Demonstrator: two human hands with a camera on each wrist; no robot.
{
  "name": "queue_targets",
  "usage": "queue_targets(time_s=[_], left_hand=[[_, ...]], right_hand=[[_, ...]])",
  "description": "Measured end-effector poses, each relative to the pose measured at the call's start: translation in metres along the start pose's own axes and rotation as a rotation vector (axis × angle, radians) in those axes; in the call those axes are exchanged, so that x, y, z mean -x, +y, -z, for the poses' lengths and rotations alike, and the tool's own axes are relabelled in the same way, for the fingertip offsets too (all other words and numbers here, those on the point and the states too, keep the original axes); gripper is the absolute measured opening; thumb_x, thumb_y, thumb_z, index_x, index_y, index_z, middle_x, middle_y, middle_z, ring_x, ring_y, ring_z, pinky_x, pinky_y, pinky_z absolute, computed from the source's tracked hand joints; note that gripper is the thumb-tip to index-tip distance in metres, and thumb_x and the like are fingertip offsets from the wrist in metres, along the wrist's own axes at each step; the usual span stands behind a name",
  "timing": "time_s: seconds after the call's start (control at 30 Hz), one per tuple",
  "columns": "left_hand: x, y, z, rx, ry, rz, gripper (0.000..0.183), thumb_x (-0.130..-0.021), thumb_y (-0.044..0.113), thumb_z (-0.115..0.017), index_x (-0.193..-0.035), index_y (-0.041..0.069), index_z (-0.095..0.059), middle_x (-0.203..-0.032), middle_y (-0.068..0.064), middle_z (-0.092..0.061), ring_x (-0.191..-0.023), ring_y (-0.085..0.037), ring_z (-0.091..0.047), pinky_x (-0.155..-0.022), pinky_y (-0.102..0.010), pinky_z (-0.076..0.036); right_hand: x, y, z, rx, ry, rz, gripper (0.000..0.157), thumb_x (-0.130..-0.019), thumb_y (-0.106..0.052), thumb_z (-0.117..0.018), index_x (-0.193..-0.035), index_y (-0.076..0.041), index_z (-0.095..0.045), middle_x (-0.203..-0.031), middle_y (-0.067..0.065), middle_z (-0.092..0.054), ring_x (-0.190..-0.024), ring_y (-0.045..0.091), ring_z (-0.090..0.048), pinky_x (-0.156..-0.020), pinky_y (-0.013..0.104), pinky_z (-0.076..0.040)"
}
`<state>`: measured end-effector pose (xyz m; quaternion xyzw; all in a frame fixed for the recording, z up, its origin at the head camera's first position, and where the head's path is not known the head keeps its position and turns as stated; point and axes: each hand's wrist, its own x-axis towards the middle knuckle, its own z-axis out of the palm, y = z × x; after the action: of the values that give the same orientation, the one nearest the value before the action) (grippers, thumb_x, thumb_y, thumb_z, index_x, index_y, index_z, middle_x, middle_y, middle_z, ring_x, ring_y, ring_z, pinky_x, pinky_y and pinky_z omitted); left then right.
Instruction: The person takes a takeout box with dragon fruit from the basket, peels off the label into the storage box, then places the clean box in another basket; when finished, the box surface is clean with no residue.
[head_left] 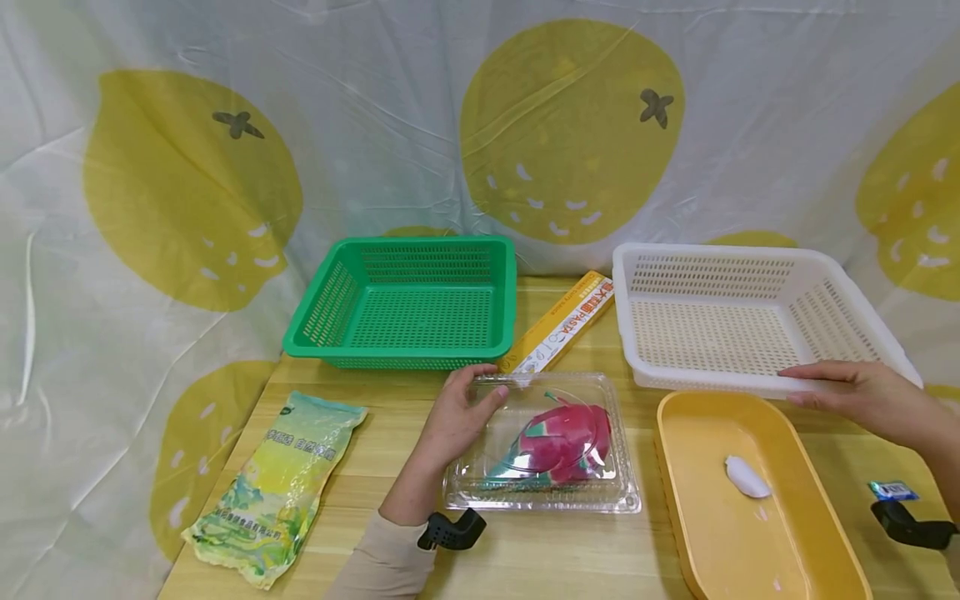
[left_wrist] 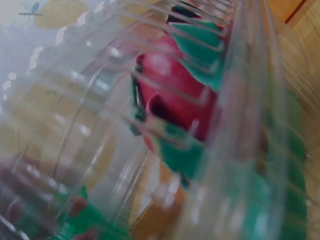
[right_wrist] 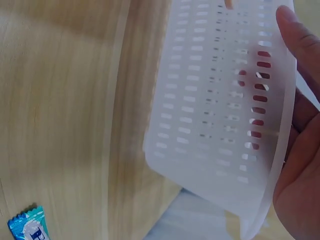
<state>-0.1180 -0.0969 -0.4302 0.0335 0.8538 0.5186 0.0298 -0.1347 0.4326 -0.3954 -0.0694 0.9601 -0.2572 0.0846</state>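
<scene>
A clear plastic clamshell box lies on the table with a pink and green dragon fruit inside. My left hand grips the box's left far corner, thumb on the lid. In the left wrist view the dragon fruit shows blurred through the ribbed plastic. My right hand holds the near rim of a white perforated basket toward its right end. In the right wrist view the thumb lies on one side of the basket, with the other fingers behind the rim, partly hidden.
A green basket stands at the back left, a pasta box beside it. A yellow-green bag lies at left. The orange tray holds a small white object. A blue candy wrapper lies at right.
</scene>
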Motion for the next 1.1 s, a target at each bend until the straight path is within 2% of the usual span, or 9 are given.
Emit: queue_targets(time_s=[0.07, 0.13, 0.23, 0.3, 0.37, 0.53, 0.8, 0.93, 1.1], left_hand=[[0.000, 0.000, 0.000, 0.004, 0.000, 0.000, 0.046, -0.098, 0.035, -0.068, -0.137, 0.010, -0.061, -0.148, -0.016, -0.051, -0.141, -0.039, -0.046, -0.115, -0.064, -0.037], [0.000, 0.000, 0.001, 0.015, -0.001, 0.004, 0.046, -0.098, 0.034, -0.068, -0.137, 0.010, -0.061, -0.148, -0.016, -0.051, -0.143, -0.040, -0.044, -0.116, -0.064, -0.035], [0.000, 0.001, 0.002, 0.040, -0.006, 0.007, 0.047, -0.098, 0.032, -0.068, -0.137, 0.008, -0.060, -0.149, -0.018, -0.049, -0.145, -0.042, -0.041, -0.118, -0.065, -0.031], [0.001, 0.003, 0.004, 0.060, -0.011, 0.018, 0.049, -0.098, 0.032, -0.068, -0.139, 0.007, -0.058, -0.151, -0.019, -0.047, -0.146, -0.043, -0.038, -0.119, -0.066, -0.028], [0.001, 0.003, 0.007, 0.071, -0.015, 0.020, 0.051, -0.099, 0.031, -0.067, -0.141, 0.006, -0.056, -0.153, -0.021, -0.044, -0.147, -0.045, -0.036, -0.119, -0.067, -0.027], [0.007, 0.003, 0.016, 0.107, -0.032, 0.064, 0.058, -0.099, 0.032, -0.067, -0.148, 0.008, -0.047, -0.158, -0.021, -0.035, -0.148, -0.048, -0.033, -0.117, -0.067, -0.030], [0.020, -0.005, 0.021, 0.205, -0.093, 0.160, 0.081, -0.097, 0.036, -0.069, -0.161, 0.017, -0.023, -0.162, -0.031, -0.027, -0.143, -0.059, -0.033, -0.112, -0.070, -0.037], [0.021, -0.009, 0.019, 0.229, -0.119, 0.198, 0.086, -0.097, 0.038, -0.069, -0.162, 0.014, -0.019, -0.164, -0.035, -0.019, -0.149, -0.058, -0.022, -0.115, -0.072, -0.028], [0.018, -0.015, 0.017, 0.279, -0.123, 0.199, 0.083, -0.098, 0.036, -0.067, -0.162, 0.015, -0.019, -0.167, -0.031, -0.012, -0.153, -0.055, -0.012, -0.118, -0.073, -0.019]], right_hand=[[-0.001, -0.001, 0.000, 0.034, -0.003, -0.004, 0.047, -0.095, -0.037, -0.073, -0.131, -0.008, -0.069, -0.127, 0.030, -0.067, -0.109, 0.022, -0.067, -0.066, 0.018, -0.045], [-0.001, -0.002, 0.000, 0.039, -0.008, -0.011, 0.049, -0.095, -0.039, -0.073, -0.132, -0.008, -0.069, -0.129, 0.033, -0.064, -0.114, 0.046, -0.063, -0.067, 0.019, -0.046], [-0.003, -0.001, 0.001, 0.028, -0.010, -0.021, 0.049, -0.094, -0.040, -0.074, -0.131, -0.008, -0.070, -0.129, 0.032, -0.065, -0.105, 0.012, -0.066, -0.067, 0.018, -0.046], [-0.003, -0.001, 0.001, 0.018, -0.008, -0.027, 0.049, -0.093, -0.040, -0.075, -0.130, -0.009, -0.071, -0.128, 0.030, -0.066, -0.098, -0.014, -0.053, -0.067, 0.017, -0.046], [-0.003, -0.001, 0.001, 0.013, -0.010, -0.033, 0.049, -0.092, -0.040, -0.075, -0.130, -0.009, -0.071, -0.127, 0.030, -0.067, -0.095, -0.023, -0.040, -0.067, 0.016, -0.046], [-0.002, -0.002, 0.001, 0.008, -0.025, -0.040, 0.050, -0.094, -0.040, -0.074, -0.131, -0.006, -0.069, -0.127, 0.031, -0.067, -0.102, -0.001, -0.058, -0.067, 0.017, -0.046], [0.000, 0.000, -0.001, -0.009, -0.017, -0.041, 0.050, -0.093, -0.039, -0.074, -0.130, -0.004, -0.070, -0.123, 0.030, -0.069, -0.092, -0.024, -0.040, -0.067, 0.013, -0.043], [0.000, -0.002, -0.001, -0.009, -0.019, -0.043, 0.051, -0.094, -0.039, -0.074, -0.130, -0.004, -0.070, -0.124, 0.030, -0.068, -0.093, -0.023, -0.040, -0.067, 0.014, -0.043], [-0.001, -0.005, 0.000, 0.001, -0.025, -0.046, 0.052, -0.094, -0.040, -0.073, -0.132, -0.005, -0.068, -0.126, 0.031, -0.067, -0.100, -0.002, -0.058, -0.067, 0.016, -0.045]])
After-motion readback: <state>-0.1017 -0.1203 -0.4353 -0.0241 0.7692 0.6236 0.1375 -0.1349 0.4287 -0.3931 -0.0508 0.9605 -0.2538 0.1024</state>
